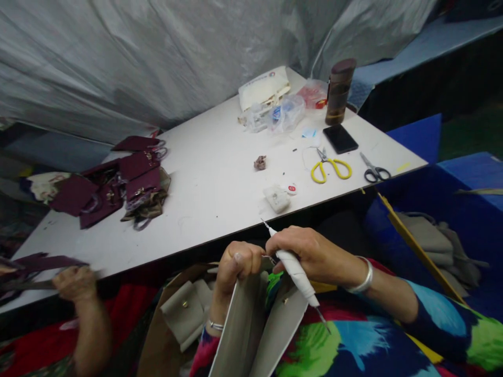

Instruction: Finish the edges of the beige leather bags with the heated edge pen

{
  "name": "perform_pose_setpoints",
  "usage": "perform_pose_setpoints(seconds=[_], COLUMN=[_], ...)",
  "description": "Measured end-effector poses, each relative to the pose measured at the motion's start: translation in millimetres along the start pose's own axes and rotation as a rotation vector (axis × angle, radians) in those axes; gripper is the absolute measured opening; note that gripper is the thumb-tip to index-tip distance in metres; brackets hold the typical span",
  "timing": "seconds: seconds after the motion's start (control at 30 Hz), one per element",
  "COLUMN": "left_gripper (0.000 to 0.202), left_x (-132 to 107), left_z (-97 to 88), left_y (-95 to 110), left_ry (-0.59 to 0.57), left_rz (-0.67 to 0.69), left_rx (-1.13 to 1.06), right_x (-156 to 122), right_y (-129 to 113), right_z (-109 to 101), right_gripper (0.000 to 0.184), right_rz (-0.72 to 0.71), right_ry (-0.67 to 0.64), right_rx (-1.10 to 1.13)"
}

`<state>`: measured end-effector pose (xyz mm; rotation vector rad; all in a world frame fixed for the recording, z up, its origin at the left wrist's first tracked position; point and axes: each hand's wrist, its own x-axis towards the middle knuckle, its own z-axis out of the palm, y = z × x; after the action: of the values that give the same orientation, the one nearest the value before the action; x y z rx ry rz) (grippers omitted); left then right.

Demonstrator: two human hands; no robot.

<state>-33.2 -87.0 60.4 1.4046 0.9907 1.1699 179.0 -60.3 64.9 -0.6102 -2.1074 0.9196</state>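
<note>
My left hand [240, 264] is closed at the top edge of a light grey handbag [245, 319], which hangs open towards me with a small gold-coloured fitting inside. My right hand [301, 248] wraps round an awl [294, 277] whose handle is bound in white tape. One thin metal tip points up towards the table and another sticks out below. Between my two hands shows a small shiny metal piece [270, 258]; its exact shape is unclear. My fingers partly hide it and the bag's upper edge.
On the white table [208, 157] lie yellow-handled scissors [331, 168], black scissors [375, 168], a phone [340, 139], a brown bottle [340, 91], a white lump [277, 198] and maroon bags [118, 180]. A co-worker's hand [76, 283] is at left. A carton [157, 335] holds grey bags.
</note>
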Motion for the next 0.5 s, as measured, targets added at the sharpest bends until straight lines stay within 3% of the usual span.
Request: perform_pose_setpoints(seconds=[0.17,0.33,0.5], left_gripper=[0.075,0.073,0.069], left_x=[9,13,16], left_z=[2.7,6.2,6.6], left_y=[-8,-10,-3], left_ry=[-0.175,-0.172,-0.164], left_rz=[-0.098,-0.080,-0.084], left_rx=[-0.284,-0.384,-0.442], right_x=[-2,-2,-4], right_y=[12,16,14], right_z=[-3,-3,6], right_gripper=[0.024,0.017,0.019], right_rz=[0.031,0.121,0.307], right_ry=[0.021,0.005,0.098], right_rx=[0.095,0.266,0.477])
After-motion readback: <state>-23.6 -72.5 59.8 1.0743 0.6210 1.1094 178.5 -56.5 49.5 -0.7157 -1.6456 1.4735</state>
